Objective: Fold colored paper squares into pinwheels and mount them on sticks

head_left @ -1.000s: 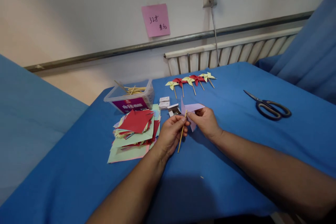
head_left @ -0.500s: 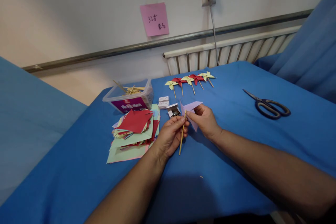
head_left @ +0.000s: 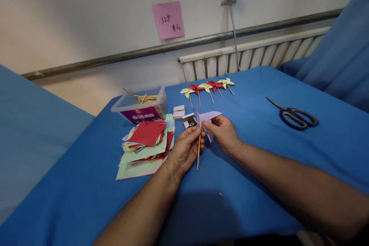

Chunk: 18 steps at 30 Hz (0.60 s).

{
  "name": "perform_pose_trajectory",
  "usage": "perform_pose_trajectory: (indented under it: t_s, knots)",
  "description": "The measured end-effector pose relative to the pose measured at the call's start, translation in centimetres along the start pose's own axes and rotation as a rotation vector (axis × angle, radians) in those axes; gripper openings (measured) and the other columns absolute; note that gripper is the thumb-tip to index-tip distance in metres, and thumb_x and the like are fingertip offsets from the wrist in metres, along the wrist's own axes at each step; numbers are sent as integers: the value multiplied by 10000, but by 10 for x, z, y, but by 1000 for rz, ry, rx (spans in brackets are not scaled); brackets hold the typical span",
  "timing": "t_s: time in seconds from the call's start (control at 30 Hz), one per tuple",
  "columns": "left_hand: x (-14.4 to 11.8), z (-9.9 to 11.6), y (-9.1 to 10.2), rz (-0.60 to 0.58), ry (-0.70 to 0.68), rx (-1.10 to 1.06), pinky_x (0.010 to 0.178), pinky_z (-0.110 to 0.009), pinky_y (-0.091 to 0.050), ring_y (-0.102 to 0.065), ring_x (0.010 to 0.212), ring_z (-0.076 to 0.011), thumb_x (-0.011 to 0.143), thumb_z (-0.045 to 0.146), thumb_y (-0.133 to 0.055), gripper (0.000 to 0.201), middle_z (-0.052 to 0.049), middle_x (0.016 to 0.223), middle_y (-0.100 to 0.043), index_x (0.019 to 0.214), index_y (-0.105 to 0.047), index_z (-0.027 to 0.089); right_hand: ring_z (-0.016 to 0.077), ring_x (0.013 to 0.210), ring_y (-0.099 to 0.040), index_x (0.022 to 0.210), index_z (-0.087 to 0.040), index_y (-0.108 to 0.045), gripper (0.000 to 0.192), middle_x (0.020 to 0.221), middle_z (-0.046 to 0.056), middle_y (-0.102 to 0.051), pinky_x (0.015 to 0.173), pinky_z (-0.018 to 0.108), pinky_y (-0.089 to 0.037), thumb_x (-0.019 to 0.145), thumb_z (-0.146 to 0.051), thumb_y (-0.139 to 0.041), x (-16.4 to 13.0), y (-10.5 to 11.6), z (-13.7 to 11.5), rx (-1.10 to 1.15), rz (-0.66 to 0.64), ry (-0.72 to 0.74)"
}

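My left hand [head_left: 184,149] pinches a thin wooden stick [head_left: 198,150] upright over the blue table [head_left: 248,169]. My right hand [head_left: 224,132] grips a folded lilac paper pinwheel [head_left: 208,120] and presses it against the top of the stick. The two hands meet at the middle of the table, fingertips almost touching.
A pile of red, green and pink paper squares [head_left: 145,142] lies left of my hands. Behind it stand a clear tub of sticks [head_left: 141,105] and small white boxes [head_left: 184,116]. Several finished red and yellow pinwheels [head_left: 208,87] lie further back. Black scissors [head_left: 294,114] rest at the right.
Both hands have stayed together with the stick and the lilac paper. The stick has turned a little more upright and the paper has shifted slightly in my right fingers.
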<state>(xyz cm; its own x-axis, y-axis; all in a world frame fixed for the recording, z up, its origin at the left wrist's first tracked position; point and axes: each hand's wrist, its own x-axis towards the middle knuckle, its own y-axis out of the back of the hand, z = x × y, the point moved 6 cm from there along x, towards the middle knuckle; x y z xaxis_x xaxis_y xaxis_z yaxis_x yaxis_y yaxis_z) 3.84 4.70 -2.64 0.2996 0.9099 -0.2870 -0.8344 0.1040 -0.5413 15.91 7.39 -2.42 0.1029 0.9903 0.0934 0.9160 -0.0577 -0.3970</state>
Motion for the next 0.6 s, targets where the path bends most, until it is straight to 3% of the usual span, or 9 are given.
perform_pose_trajectory:
  t_s: [0.3,0.6]
  knots:
    - [-1,1,-2,-24,21,-19,488,-158,-466,-529,532,-58,743,191,-757,181,-8,713,-606,853,-638,111,150,677,-629,764,-181,-676,221,747,21,-709,673,299,-488,648,-341,-775,-1,-2,0,-16,6,1]
    - [0,3,2,32,-19,34,490,-153,-463,-548,536,-58,705,212,-791,225,0,717,-620,814,-613,128,154,674,-612,754,-180,-678,209,731,23,-695,663,300,-470,652,-342,-763,0,-1,-2,-47,6,23]
